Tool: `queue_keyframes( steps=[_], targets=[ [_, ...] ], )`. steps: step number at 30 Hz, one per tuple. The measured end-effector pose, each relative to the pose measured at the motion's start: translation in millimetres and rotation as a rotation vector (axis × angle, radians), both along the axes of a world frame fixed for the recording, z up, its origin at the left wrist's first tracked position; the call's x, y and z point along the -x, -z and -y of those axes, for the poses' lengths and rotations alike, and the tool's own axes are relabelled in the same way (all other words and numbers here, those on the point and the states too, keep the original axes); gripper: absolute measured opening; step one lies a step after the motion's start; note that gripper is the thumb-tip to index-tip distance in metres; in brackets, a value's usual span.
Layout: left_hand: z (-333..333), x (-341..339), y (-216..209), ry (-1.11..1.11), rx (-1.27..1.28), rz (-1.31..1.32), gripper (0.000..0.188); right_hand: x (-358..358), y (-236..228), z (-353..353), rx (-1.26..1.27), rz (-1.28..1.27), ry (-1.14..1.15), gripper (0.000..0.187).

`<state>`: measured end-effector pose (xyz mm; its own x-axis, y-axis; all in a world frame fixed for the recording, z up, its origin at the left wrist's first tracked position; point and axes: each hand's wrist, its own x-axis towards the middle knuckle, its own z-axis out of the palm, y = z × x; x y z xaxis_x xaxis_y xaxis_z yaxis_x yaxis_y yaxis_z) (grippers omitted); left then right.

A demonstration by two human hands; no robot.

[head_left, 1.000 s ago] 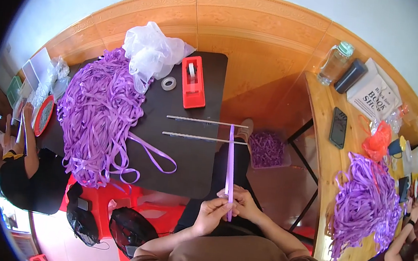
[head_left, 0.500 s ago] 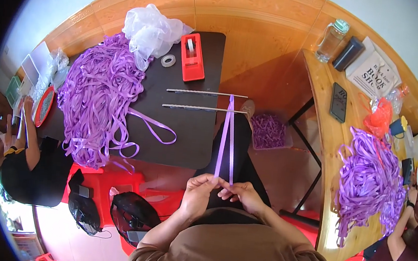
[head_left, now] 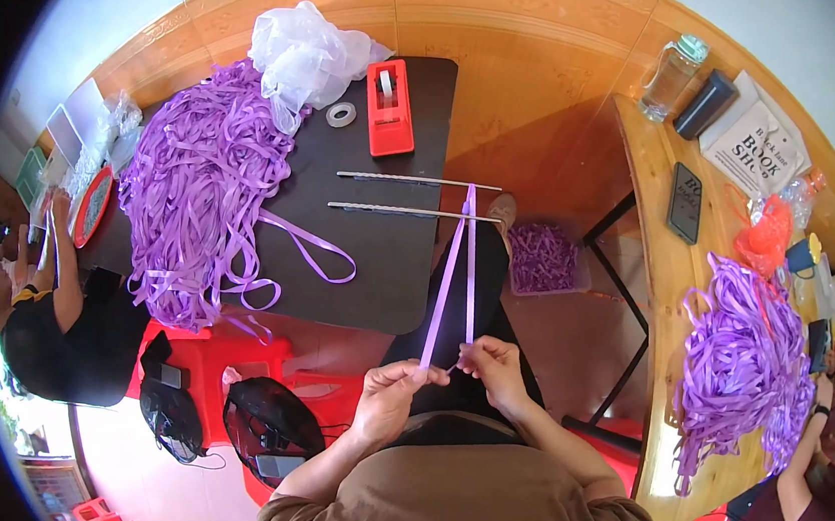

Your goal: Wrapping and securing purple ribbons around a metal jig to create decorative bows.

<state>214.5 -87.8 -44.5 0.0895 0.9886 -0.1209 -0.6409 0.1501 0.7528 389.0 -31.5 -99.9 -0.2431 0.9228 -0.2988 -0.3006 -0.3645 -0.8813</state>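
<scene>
A strip of purple ribbon (head_left: 441,308) runs from two thin metal rods (head_left: 397,210) down to my hands in two strands. My left hand (head_left: 390,399) pinches the left strand between thumb and fingers. With its fingertips, my right hand (head_left: 492,370) grips the right strand; a short piece of ribbon slants between the two hands. The rods lie side by side on the dark table (head_left: 354,295), and their right ends stick out past its edge. A big heap of purple ribbon (head_left: 197,199) covers the table's left part, with one loop trailing toward the middle.
Behind the rods stand a red tape dispenser (head_left: 389,107), a tape roll (head_left: 341,115) and a white plastic bag (head_left: 306,59). A wooden table (head_left: 645,197) on the right bears more ribbon (head_left: 739,362), a phone (head_left: 685,203) and bottles. Below sits a bin of ribbon pieces (head_left: 546,260). People sit at both sides.
My hands, close together before, have moved apart; the right one has risen slightly. The two strands now cross near the rods, and a short piece shows between the hands.
</scene>
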Motion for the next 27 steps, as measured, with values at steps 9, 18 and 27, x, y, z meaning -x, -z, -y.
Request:
queue_keyframes(
  steps=[9,18,27],
  targets=[
    [-17,-6,6,-0.021,0.025,-0.125,0.015,-3,-10,16,0.181,0.026,-0.339,0.008],
    [-2,-10,30,0.068,0.116,-0.345,0.023,-6,-11,16,0.239,0.027,-0.506,0.007],
    [7,-7,38,0.010,-0.016,-0.783,0.016,-5,-12,15,0.235,0.120,-0.520,0.008]
  ],
)
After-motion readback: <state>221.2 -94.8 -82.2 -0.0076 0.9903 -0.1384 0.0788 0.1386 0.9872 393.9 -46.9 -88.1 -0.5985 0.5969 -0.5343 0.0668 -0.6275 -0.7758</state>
